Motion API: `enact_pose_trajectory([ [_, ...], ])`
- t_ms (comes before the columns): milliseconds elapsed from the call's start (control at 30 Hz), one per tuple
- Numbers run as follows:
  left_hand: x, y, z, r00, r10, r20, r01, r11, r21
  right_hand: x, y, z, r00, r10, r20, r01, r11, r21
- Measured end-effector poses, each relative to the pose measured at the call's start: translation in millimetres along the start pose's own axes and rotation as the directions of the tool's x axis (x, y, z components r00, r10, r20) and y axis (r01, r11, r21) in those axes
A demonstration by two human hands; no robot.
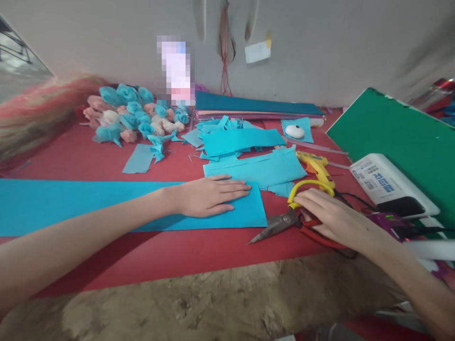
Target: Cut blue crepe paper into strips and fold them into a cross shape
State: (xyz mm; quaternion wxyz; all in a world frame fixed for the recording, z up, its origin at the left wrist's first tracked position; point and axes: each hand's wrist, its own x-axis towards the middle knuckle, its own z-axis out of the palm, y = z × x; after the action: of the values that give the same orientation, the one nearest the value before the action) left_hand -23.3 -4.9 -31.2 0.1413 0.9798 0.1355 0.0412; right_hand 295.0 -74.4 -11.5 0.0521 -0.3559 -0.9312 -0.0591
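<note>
My left hand [209, 195] lies flat on a long blue strip of crepe paper [81, 199], close to its right end, with the fingers stretched out. Just past that end, my right hand [329, 215] grips a pair of scissors [280, 223] with one yellow and one red handle. The scissor blades point left, their tip near the strip's lower right corner. Beyond my left hand lie shorter cut blue pieces [256, 166], stacked unevenly. A yellow glue gun [320, 166] rests just beyond the scissors.
Blue and pink paper flowers [133, 113] cluster at the back left. Folded paper [256, 104] lies along the wall. A white oval object [295, 131] sits on a blue square. At right are a green board [394, 128] and a white box-like device [394, 184], with cables nearby.
</note>
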Motion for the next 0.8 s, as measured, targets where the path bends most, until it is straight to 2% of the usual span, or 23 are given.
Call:
enact_pose_trajectory([
  [167, -0.1, -0.2, 0.0, 1.000, -0.010, 0.013, 0.009, 1.000, 0.009, 0.1, -0.2, -5.6, 1.000, -0.006, 0.022, 0.006, 1.000, 0.014],
  [267, -0.5, -0.5, 0.2, 1.000, -0.011, 0.016, 0.011, 1.000, 0.014, -3.0, -1.1, -2.9, 1.000, -0.010, 0.026, 0.011, 0.998, -0.064],
  [367, -0.5, -0.5, 0.3, 1.000, -0.018, 0.012, 0.018, 1.000, -0.005, -8.1, -4.0, 3.3, 0.998, 0.040, 0.052, -0.033, 0.992, -0.121],
  [633, 1.1, -0.6, 1.3, 1.000, -0.017, -0.014, 0.016, 0.999, -0.038, -8.1, -14.5, 6.8, 0.990, 0.135, 0.045, -0.133, 0.990, -0.051],
  [800, -0.1, -1.3, 2.7, 1.000, -0.009, -0.026, 0.008, 1.000, -0.029, 4.3, -19.9, 10.7, 0.991, 0.117, 0.060, -0.115, 0.993, -0.034],
])
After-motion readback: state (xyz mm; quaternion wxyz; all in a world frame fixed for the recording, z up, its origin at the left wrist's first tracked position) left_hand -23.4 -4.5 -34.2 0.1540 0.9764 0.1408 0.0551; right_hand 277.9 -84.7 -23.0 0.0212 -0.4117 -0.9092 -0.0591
